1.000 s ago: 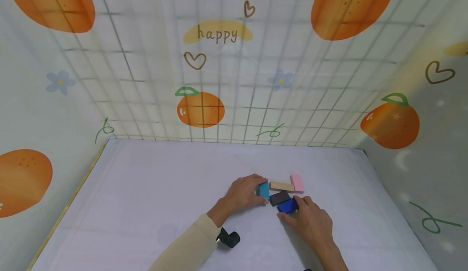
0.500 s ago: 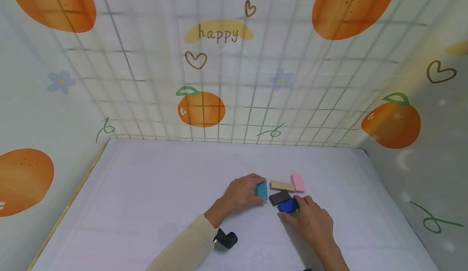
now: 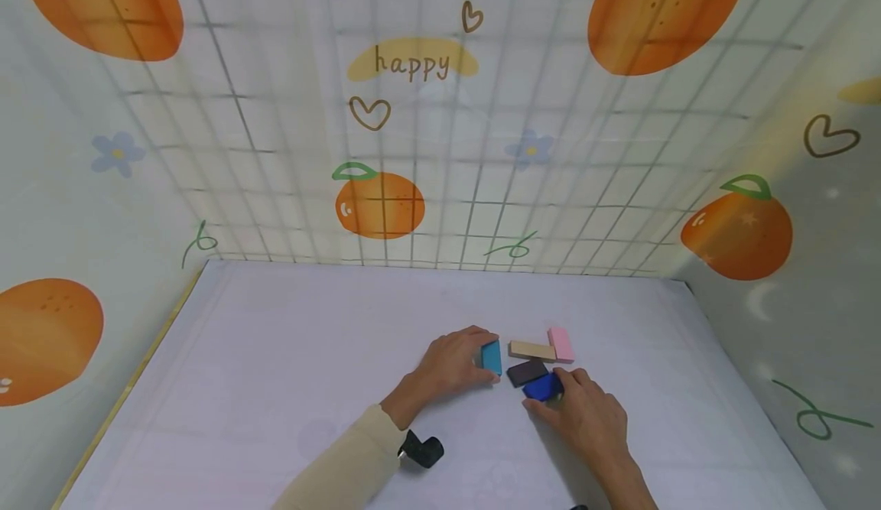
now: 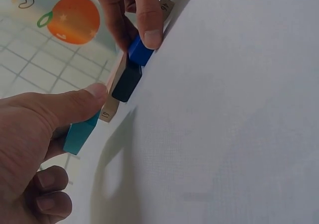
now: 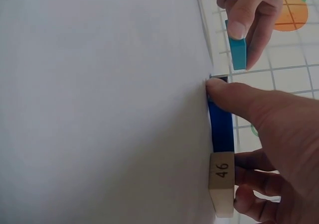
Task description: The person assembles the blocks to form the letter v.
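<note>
My left hand (image 3: 450, 362) pinches a teal block (image 3: 492, 358) between thumb and fingers, a short gap left of the other blocks. In the left wrist view, the teal block (image 4: 79, 134) is tilted under the thumb. My right hand (image 3: 585, 416) grips a dark blue block (image 3: 543, 387), thumb on its near side. Against the blue block lies a black block (image 3: 527, 372). Behind these are a plain wooden block (image 3: 531, 351) and a pink block (image 3: 560, 345) set at an angle to its right end. A wooden block marked 46 (image 5: 222, 184) sits by my right fingers, hidden in the head view.
All the blocks are on a white-covered table (image 3: 310, 326). A patterned curtain (image 3: 440, 128) with oranges and grid lines surrounds the back and sides. A small black device (image 3: 423, 449) sticks out from my left sleeve (image 3: 351, 456).
My left hand has drawn the teal block slightly left, widening the gap to the black and wooden blocks. My right hand and the other blocks stay put.
</note>
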Motion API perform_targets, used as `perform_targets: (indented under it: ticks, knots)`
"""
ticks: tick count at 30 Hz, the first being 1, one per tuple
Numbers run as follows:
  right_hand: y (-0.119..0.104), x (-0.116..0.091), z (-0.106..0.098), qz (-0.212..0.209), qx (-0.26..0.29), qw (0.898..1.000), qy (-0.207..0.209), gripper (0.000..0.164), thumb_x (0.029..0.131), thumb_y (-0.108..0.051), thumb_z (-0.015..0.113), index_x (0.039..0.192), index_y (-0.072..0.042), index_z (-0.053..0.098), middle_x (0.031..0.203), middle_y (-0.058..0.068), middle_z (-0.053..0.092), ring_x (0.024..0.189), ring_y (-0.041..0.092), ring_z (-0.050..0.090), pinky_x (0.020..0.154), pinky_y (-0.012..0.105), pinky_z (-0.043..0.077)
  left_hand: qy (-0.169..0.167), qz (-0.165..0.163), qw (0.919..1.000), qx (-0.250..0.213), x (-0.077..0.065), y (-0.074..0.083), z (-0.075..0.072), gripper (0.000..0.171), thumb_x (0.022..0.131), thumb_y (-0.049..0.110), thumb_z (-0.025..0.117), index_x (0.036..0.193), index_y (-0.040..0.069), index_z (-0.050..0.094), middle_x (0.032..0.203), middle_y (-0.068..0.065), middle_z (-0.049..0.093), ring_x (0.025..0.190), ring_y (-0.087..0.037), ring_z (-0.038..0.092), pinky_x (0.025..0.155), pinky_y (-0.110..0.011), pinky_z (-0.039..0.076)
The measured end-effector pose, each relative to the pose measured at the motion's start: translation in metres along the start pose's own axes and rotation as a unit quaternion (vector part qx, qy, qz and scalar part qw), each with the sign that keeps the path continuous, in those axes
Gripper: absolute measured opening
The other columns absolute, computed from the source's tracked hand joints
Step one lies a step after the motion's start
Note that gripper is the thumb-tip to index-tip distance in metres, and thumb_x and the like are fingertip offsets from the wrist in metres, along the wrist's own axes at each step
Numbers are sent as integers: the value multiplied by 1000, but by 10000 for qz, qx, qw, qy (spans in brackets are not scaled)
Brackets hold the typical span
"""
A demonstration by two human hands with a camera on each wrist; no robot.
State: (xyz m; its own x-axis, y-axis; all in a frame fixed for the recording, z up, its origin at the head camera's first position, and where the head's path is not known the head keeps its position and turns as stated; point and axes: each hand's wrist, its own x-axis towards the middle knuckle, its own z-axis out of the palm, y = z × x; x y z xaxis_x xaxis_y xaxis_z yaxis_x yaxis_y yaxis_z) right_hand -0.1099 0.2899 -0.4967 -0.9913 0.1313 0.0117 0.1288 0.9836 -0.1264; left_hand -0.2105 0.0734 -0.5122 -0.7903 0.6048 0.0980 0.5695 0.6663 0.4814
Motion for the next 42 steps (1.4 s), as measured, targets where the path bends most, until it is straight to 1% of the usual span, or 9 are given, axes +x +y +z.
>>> perform_targets:
  ticks: [6,15,25,28,35,42]
  knots:
    - [0,2,2,128,-74,9998,-115,93,71,-65,82,132,3,62,114,25,62,91,36,66,74,51,57,66,12,10000,13,-5,-1,-2,67,84,46,81,143,24,59,140,7,59,119,-11,58,93,-32,51]
    - [0,3,3,167,-77,9997,-161,94,71,-65,82,133,2,62,115,26,62,94,37,66,78,54,56,106,-14,9999,50,-13,-4,-6,67,85,46,80,143,23,59,140,6,59,117,-11,59,92,-32,52]
    - [-1,2,-1,264,-130,9991,-301,95,71,-66,82,134,2,61,116,27,61,95,38,65,79,54,56,87,-70,9999,-28,-18,-2,-8,67,84,46,81,143,23,59,140,5,59,117,-12,59,91,-34,52]
    - [0,2,0,215,-123,9994,-254,95,71,-66,81,133,2,61,117,28,61,96,40,65,79,55,56,110,-102,9999,-13,-20,-1,-9,66,84,45,81,143,23,59,139,5,60,117,-12,59,91,-34,52]
    - [1,-1,3,3,28,9999,150,86,71,-59,85,128,2,65,114,25,64,91,39,67,71,52,56,175,-63,9998,35,-24,-1,-12,66,83,44,82,141,21,60,138,5,61,118,-12,59,91,-32,52]
    - [1,-1,2,-58,40,9997,213,86,71,-59,85,127,3,65,112,25,64,89,37,67,67,50,56,191,-66,9997,111,-28,-2,-12,67,84,45,82,142,21,60,139,4,60,121,-13,59,93,-34,52]
